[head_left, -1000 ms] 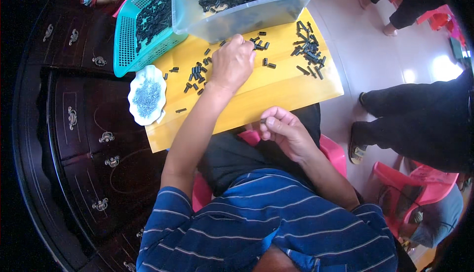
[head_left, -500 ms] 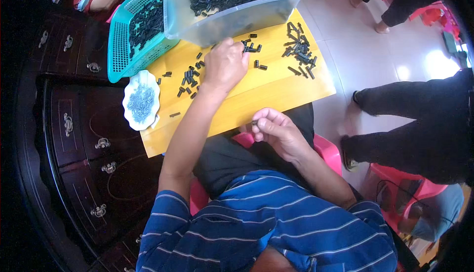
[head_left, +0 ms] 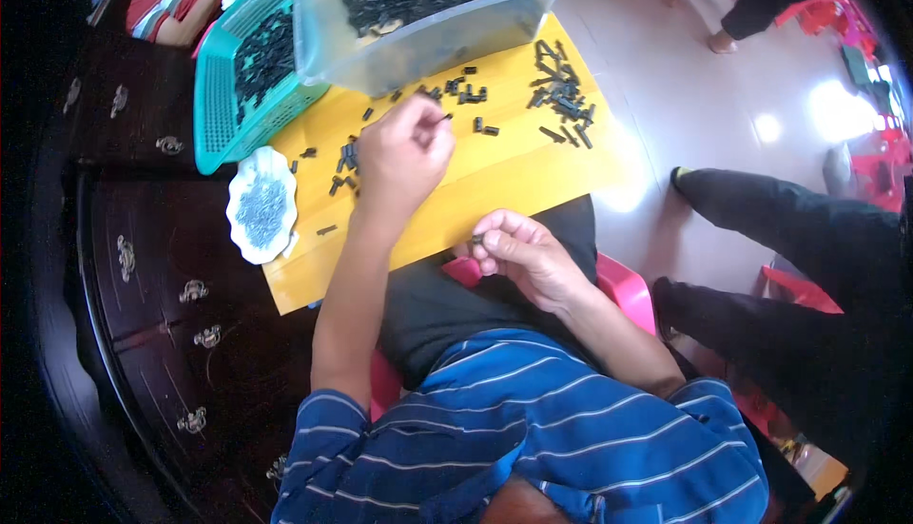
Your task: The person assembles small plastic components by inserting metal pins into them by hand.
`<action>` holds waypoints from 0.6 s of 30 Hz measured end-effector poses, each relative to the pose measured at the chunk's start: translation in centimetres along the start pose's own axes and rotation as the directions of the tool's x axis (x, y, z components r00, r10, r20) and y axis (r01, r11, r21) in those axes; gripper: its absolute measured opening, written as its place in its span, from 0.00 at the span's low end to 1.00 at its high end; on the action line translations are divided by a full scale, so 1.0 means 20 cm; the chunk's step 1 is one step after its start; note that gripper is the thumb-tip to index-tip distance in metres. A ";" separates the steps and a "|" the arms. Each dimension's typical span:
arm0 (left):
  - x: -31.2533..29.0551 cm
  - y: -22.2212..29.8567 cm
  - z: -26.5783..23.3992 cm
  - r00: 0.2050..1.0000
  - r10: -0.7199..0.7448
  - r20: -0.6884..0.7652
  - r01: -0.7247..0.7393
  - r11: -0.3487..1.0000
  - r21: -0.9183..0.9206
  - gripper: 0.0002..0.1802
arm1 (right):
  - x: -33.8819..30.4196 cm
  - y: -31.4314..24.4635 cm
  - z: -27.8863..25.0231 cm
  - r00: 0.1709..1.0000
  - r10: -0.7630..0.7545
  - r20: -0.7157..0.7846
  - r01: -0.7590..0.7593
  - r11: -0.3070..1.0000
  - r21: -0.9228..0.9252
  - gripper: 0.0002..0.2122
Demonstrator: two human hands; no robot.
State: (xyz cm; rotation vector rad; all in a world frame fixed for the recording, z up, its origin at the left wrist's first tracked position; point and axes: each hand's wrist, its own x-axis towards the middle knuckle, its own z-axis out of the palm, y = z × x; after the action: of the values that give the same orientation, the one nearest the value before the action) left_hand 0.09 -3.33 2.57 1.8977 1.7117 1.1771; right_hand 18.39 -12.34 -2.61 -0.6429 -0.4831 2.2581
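Observation:
Over the yellow table (head_left: 433,205), my left hand (head_left: 401,155) is closed, with a small black tube-like piece (head_left: 447,117) pinched at its fingertips. My right hand (head_left: 529,256) is just off the table's near edge, above my lap, thumb and fingers pressed around a small dark piece (head_left: 477,239) that they partly cover. Short black pieces (head_left: 472,96) lie loose beyond my left hand, and more (head_left: 344,158) lie to its left, partly hidden by it. At the table's right side is a pile of longer black pieces (head_left: 568,104).
A clear plastic bin (head_left: 437,44) of black pieces stands at the table's back, beside a teal basket (head_left: 221,110) of more. A white scalloped dish (head_left: 236,186) holds tiny silvery parts. Dark drawers (head_left: 162,229) stand left; another person's legs (head_left: 761,210) are at right.
My left hand has drawn back from the loose pieces near the bin and turned, with a black piece now showing at its fingertips. My right hand keeps its pinch. The whole view has shifted slightly.

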 end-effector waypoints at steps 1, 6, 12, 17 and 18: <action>-0.04 0.00 -0.01 1.000 -0.019 0.003 0.019 0.998 -0.066 0.04 | 0.00 0.00 0.00 1.000 0.008 0.000 -0.008 1.000 -0.002 0.08; -0.19 0.04 -0.07 0.984 -0.086 0.157 0.119 0.969 -0.215 0.04 | 0.02 0.01 -0.01 0.999 0.044 0.017 -0.044 0.999 0.002 0.08; -0.28 0.04 -0.11 0.935 -0.153 0.320 0.279 0.874 -0.399 0.03 | 0.02 0.00 0.02 1.000 -0.003 0.006 0.003 1.000 0.027 0.08; -0.30 0.07 -0.14 0.880 -0.150 0.452 0.397 0.755 -0.522 0.03 | 0.01 0.00 0.01 0.997 -0.073 -0.035 0.075 0.996 0.051 0.08; -0.30 0.08 -0.14 0.882 -0.163 0.443 0.399 0.759 -0.515 0.03 | 0.01 -0.01 0.01 0.996 -0.077 -0.034 0.079 0.995 0.053 0.08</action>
State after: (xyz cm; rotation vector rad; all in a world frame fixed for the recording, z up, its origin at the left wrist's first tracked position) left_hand -0.55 -10.04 3.41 1.3023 1.1764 0.9897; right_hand 18.21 -12.17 -2.44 -0.6209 -0.4231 2.1766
